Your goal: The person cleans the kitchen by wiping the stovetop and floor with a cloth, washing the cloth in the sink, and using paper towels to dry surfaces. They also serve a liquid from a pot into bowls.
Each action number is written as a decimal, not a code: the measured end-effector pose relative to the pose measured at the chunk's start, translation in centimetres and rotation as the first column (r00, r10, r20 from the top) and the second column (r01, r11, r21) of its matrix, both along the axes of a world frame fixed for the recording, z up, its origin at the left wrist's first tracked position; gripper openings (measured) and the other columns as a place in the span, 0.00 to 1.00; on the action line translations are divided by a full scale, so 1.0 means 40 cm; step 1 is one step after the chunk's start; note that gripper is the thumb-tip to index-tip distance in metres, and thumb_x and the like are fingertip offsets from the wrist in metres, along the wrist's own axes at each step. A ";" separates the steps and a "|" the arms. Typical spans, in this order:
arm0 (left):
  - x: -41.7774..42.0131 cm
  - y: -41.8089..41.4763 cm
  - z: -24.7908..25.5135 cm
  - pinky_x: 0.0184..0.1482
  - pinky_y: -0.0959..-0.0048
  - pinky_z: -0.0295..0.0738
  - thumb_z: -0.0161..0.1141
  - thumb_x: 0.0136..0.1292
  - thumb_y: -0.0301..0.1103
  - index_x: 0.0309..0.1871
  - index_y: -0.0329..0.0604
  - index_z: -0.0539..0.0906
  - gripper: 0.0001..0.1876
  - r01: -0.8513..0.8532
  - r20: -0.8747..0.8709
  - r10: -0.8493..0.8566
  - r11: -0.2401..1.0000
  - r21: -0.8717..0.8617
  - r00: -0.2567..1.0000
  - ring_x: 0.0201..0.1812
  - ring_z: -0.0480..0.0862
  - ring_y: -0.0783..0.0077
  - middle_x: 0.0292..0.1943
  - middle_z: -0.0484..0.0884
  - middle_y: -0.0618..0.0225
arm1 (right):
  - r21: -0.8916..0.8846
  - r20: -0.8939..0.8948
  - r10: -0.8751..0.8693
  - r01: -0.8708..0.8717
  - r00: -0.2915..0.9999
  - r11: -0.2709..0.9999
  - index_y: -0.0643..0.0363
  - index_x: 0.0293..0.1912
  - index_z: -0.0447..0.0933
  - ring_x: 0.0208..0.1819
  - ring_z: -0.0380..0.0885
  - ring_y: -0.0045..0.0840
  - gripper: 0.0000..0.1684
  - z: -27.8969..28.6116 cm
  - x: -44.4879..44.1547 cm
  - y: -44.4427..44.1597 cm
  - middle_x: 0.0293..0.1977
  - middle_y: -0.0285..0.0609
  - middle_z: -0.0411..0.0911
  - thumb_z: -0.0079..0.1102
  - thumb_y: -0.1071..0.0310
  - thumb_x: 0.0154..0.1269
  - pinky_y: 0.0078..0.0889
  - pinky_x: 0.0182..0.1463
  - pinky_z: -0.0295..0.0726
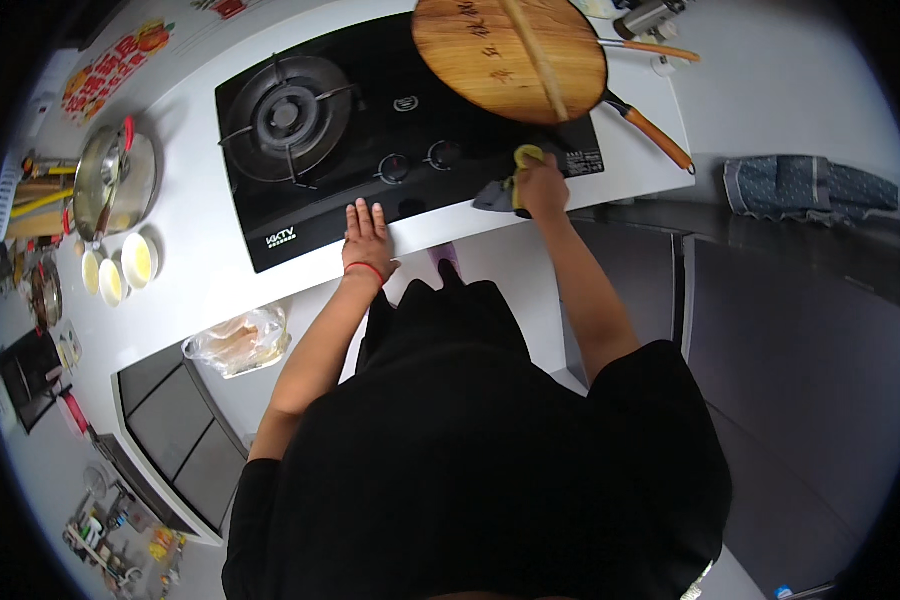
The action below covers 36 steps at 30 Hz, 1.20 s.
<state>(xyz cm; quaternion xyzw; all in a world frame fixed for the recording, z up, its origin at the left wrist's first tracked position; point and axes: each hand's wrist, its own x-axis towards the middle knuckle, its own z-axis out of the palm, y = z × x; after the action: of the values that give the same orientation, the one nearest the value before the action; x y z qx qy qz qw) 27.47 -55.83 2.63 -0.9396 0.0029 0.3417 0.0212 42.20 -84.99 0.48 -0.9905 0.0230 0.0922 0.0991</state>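
In my right hand (pixel 544 187) is a yellow and grey cloth (pixel 501 195), bunched against the front right edge of a black glass gas hob (pixel 360 135). My left hand (pixel 366 238) rests flat with extended fingers on the hob's front edge and the white countertop, a red cord around its wrist. Two dark control knobs (pixel 394 169) sit on the hob between the hands and the burners. The left burner (pixel 285 115) is bare. Over the right one lies a round wooden lid (pixel 510 60) on a wok, whose handle (pixel 656 139) points to the right.
A metal pan (pixel 114 184) with a ladle stands left of the hob, beside several small white bowls (pixel 140 261) with yellow contents. A plastic bag (pixel 244 339) hangs below the counter's edge. Behind the lid are bottles (pixel 649 19); a blue dotted cloth (pixel 776 187) lies at right.
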 end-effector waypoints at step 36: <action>-0.010 0.006 0.021 0.80 0.65 0.36 0.62 0.63 0.58 0.80 0.43 0.41 0.54 -0.073 -0.009 0.072 0.996 -0.044 0.997 0.81 0.39 0.50 0.80 0.37 0.47 | 0.037 0.247 0.608 -0.634 0.755 0.773 0.40 0.55 0.84 0.65 0.67 0.35 0.23 -0.028 0.086 0.154 0.62 0.33 0.72 0.59 0.71 0.61 0.46 0.62 0.69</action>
<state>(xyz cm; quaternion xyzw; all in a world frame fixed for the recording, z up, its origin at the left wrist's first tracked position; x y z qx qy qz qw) 27.07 -55.58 3.47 -0.9381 -0.0235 0.3454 -0.0121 45.64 -78.82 -0.65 -0.9380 -0.3238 0.0106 0.1233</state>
